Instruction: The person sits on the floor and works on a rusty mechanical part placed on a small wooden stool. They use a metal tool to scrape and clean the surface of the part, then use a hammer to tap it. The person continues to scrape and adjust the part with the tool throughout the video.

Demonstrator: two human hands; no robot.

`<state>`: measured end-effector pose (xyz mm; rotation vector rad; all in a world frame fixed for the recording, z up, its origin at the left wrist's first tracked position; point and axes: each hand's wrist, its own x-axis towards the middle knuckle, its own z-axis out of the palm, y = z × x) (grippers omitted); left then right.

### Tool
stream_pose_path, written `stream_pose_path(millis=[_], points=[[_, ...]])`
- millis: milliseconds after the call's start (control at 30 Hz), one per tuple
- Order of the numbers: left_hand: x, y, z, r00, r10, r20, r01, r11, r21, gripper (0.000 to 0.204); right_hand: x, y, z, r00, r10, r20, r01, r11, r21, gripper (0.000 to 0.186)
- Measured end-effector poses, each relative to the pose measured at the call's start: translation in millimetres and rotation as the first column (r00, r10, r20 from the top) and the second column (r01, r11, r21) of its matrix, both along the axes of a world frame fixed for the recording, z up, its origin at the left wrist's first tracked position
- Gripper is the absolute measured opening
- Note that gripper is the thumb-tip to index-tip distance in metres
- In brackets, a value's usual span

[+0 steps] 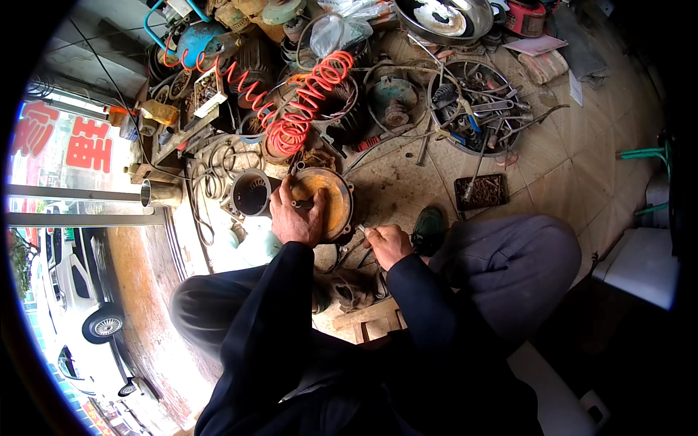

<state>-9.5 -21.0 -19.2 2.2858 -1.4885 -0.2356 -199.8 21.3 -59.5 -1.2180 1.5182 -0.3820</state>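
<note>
A round rusty-orange metal cover (336,206) with a dark rim stands in front of me. My left hand (297,215) rests on its left part, fingers curled round a short dark rod-like piece (302,205) near the middle. My right hand (389,245) is closed on a thin metal tool (362,228), whose tip points toward the cover's lower right rim; most of it is hidden in the fist. Touching or nearly touching the cover's left side is an open hollow motor housing (251,192).
A coiled red air hose (294,134) hangs beyond the cover. Farther right lie a round tray of tools (502,109) and a square tray of small screws (481,192). A metal cup (161,193) stands left, by the window. My shoe (430,227) is close to my right hand.
</note>
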Motion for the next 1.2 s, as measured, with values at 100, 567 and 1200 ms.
stream_pose_path(millis=[100, 567, 1200], points=[[0, 0, -2, 1.000, -0.005, -0.008, 0.005, 1.000, -0.004, 0.073, 4, 1, -10, 1.000, 0.025, 0.014, -0.023, 0.996, -0.086, 0.036], [2, 0, -9, 1.000, -0.024, 0.015, 0.025, 0.995, -0.101, 0.068, 12, 14, -24, 0.981, -0.156, 0.118, 0.159, 0.987, -0.011, 0.040], [2, 0, -5, 0.999, -0.014, 0.034, 0.015, 0.999, -0.041, 0.067, -6, 5, 4, 0.987, -0.160, 0.013, 0.161, 0.987, -0.031, 0.050]])
